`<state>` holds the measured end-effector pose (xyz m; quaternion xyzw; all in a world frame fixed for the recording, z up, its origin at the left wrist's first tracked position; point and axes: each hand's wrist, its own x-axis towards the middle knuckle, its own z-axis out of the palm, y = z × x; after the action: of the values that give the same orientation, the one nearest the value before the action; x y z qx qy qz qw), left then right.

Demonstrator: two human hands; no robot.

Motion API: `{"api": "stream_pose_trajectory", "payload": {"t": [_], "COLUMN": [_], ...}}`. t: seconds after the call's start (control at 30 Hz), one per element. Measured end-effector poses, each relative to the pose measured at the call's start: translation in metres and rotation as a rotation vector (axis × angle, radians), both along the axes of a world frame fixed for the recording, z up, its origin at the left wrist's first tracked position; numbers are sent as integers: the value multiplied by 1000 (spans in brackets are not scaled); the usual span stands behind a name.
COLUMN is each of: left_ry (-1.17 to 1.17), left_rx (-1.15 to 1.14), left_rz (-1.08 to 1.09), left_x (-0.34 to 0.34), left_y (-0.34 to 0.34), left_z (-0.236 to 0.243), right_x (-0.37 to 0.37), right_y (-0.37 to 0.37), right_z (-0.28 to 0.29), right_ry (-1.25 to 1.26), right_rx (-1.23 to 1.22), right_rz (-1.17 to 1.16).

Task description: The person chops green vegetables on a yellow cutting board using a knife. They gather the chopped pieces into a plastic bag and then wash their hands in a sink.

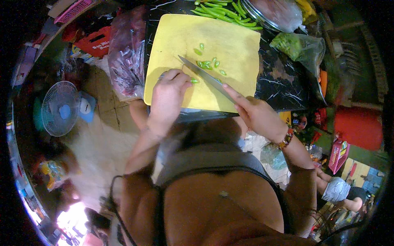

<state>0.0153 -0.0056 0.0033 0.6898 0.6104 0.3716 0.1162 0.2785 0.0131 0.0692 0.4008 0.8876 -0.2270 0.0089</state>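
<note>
Marbled table (273,90), chilies (221,11) beside board (170,45), bagged greens (287,46)

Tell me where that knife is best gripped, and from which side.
Grip the knife by its handle, coming from the near right. The blade slants over the yellow board with its tip toward the far left, so that approach likely stays clear of the edge. The right hand holds that end, hiding the handle, while the left hand sits close to the blade.
</note>
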Motion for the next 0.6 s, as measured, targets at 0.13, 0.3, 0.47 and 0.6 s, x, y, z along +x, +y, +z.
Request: {"api": "stream_pose_trajectory", "payload": {"t": [0.13, 0.3, 0.47, 0.6], "left_ry": [20, 31, 49, 85], "left_rx": [4, 9, 15, 20], "left_rz": [-34, -59, -63, -21], "left_x": [13, 15, 11, -2], "left_y": [8, 8, 3, -7], "left_z": [-3, -4, -3, 3], "right_x": [18, 17, -13, -16], "right_y": [-20, -34, -12, 8], "right_z": [18, 4, -21, -18], "right_ry": [-106, -254, -115, 3], "right_rx": [67, 212, 138, -30], "right_rz": [28, 48, -24, -33]}}
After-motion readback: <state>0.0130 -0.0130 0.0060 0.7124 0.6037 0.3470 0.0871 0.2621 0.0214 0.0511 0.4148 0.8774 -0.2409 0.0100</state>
